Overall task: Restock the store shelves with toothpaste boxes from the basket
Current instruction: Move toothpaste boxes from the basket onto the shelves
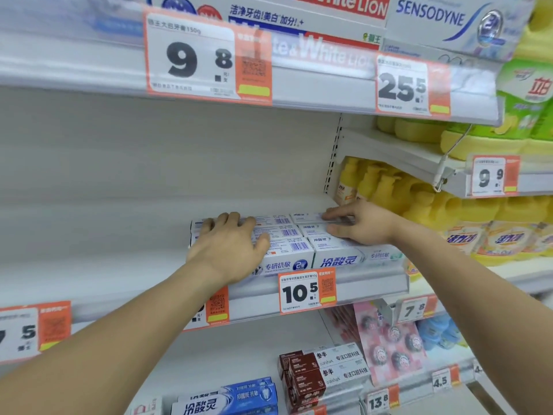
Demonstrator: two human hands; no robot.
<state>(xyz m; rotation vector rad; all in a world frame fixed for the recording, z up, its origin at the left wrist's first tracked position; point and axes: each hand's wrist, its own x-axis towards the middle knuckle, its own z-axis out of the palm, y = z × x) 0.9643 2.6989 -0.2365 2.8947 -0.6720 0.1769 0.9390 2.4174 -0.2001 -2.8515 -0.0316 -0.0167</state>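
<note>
On middle shelf [374, 284]: toothpaste boxes [302, 250] in rows, directly under fingertips. Left hand [230, 244] flat on left boxes, fingers close together. Right hand [359, 224] pressing right boxes, fingers extended, thumb underneath.

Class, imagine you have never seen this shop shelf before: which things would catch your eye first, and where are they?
Probably the big orange-edged price tag reading 9.8 on the upper shelf rail. Next, the left hand and right hand, lying on flat white toothpaste boxes on the middle shelf. Far right, yellow plastic bottles crowd the neighbouring shelves.
</note>
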